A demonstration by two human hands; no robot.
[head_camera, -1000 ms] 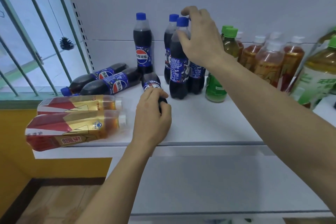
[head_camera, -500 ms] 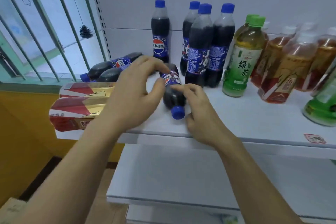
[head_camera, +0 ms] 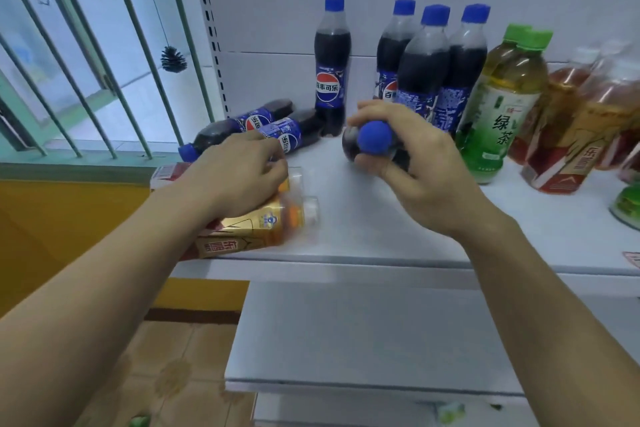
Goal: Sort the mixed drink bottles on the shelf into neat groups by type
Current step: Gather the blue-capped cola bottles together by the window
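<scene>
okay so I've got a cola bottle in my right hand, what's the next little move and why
Probably stand it upright beside the standing cola bottles. Your right hand grips the cola bottle with its cap facing you, and bare shelf lies just in front of that group.

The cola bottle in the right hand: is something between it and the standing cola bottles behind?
Nothing visible. The right hand holds the cola bottle directly in front of the standing cola group, with only bare shelf around.
</scene>
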